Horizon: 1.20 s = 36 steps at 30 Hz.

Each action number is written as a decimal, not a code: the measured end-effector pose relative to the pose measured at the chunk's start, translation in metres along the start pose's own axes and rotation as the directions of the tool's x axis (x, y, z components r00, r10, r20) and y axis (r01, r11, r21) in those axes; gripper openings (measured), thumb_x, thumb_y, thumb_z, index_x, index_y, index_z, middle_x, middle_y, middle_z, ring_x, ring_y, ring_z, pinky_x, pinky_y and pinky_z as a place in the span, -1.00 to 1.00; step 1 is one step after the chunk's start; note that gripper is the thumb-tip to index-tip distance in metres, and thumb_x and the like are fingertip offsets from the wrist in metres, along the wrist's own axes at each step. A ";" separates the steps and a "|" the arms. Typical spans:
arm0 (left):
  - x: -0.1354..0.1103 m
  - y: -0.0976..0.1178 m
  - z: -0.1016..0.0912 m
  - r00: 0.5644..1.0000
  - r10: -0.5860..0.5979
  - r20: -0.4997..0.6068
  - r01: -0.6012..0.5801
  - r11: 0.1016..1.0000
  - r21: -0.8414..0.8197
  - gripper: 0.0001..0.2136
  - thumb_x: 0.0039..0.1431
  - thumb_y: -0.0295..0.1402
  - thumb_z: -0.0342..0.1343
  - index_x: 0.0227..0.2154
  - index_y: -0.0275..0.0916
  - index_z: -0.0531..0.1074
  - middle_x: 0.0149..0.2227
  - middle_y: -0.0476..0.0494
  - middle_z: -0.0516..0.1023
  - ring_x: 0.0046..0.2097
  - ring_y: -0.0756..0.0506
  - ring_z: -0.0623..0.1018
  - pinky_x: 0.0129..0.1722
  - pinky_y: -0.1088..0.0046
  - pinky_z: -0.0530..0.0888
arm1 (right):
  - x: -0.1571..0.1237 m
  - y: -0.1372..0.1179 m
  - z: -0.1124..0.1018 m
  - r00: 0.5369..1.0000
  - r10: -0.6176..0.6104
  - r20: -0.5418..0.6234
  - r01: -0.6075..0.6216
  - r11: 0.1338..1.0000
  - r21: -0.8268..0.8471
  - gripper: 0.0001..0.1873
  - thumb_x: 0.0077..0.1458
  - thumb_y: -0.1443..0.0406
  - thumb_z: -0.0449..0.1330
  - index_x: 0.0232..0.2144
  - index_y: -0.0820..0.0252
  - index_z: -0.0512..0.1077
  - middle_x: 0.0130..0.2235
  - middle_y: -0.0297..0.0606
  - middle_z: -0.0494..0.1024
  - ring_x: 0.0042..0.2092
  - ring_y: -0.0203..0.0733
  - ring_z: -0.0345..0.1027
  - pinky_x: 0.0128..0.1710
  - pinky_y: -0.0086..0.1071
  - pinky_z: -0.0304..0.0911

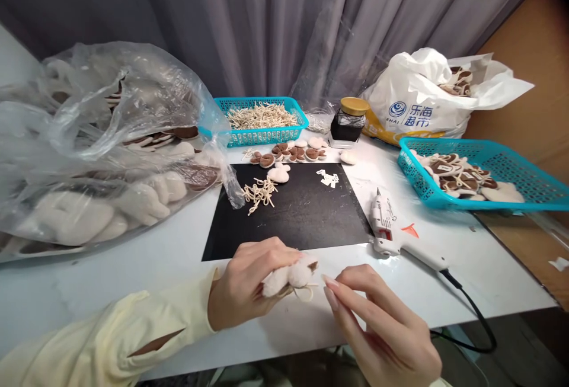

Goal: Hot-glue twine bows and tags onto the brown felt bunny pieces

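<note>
My left hand [249, 283] is closed around a small white plush piece [291, 274] with a brown underside, held above the table's front part. A thin cream cord loop [305, 293] sticks out from its lower side. Just right of it, my right hand [382, 322] has its thumb and forefinger brought together in a pinch; whatever is between the tips is too small to make out. On the black mat [311, 221] beyond lie a heap of knotted cream cords [260, 193], another white plush piece [279, 173] and several small white labels [328, 178].
A white glue gun [384, 227] lies right of the mat, its black cable trailing off the table edge. Blue baskets hold cords [262, 143] and plush pieces [489, 194]. A clear plastic bag [111, 156], a white shopping bag [418, 90] and a dark jar [349, 126] stand around.
</note>
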State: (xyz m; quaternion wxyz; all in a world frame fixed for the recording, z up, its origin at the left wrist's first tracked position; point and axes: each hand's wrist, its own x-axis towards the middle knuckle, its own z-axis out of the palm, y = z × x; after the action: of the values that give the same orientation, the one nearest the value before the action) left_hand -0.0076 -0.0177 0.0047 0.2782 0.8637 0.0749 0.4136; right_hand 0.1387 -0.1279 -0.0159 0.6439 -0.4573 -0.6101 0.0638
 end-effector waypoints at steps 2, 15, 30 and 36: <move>0.000 0.000 0.000 1.000 0.014 -0.006 -0.014 1.000 0.003 -0.86 0.15 -0.39 0.09 -0.21 -0.24 0.37 -0.41 -0.16 0.58 -0.43 -0.03 0.52 -0.45 0.51 0.47 | 0.001 0.000 0.001 1.000 -0.017 -0.008 0.017 1.000 0.008 -0.52 -0.05 0.67 0.13 -0.11 0.21 0.45 -0.36 -0.23 0.40 -0.39 -0.24 0.25 -0.50 -0.31 0.22; 0.001 -0.001 -0.001 1.000 0.010 0.023 -0.011 1.000 0.028 -0.86 0.17 -0.38 0.05 -0.19 -0.21 0.36 -0.41 -0.14 0.58 -0.43 -0.04 0.52 -0.46 0.51 0.47 | 0.004 0.000 0.006 1.000 -0.011 -0.007 0.011 1.000 0.008 -0.54 -0.03 0.67 0.12 -0.13 0.21 0.45 -0.35 -0.22 0.42 -0.38 -0.23 0.27 -0.48 -0.30 0.23; 0.007 0.002 0.001 0.629 -0.683 0.371 0.754 0.420 -0.504 -0.79 0.06 -0.27 0.16 -0.35 -0.34 0.43 -0.42 -0.15 0.55 -0.57 0.07 0.42 -0.67 0.63 0.26 | 0.021 0.016 -0.025 0.989 0.133 0.060 -0.120 0.974 -0.190 -0.57 0.05 0.49 0.18 -0.02 0.11 0.36 -0.16 -0.19 0.42 -0.20 -0.20 0.36 -0.23 -0.32 0.34; 0.010 -0.002 -0.001 0.520 -0.588 0.620 0.851 0.293 -0.437 -0.81 0.04 -0.32 0.17 -0.34 -0.34 0.40 -0.48 -0.08 0.56 -0.68 0.16 0.27 -0.71 0.66 0.17 | 0.045 0.016 -0.029 0.878 0.333 0.344 -0.345 0.938 -0.028 -0.67 0.16 0.27 0.09 -0.01 0.13 0.33 -0.10 -0.18 0.46 -0.25 -0.25 0.38 -0.30 -0.38 0.36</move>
State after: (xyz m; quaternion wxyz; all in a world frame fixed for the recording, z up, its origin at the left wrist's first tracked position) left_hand -0.0017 -0.0127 0.0105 0.7484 0.6099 0.2493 0.0760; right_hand 0.1819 -0.1050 0.0105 0.5142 -0.5278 -0.6221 0.2646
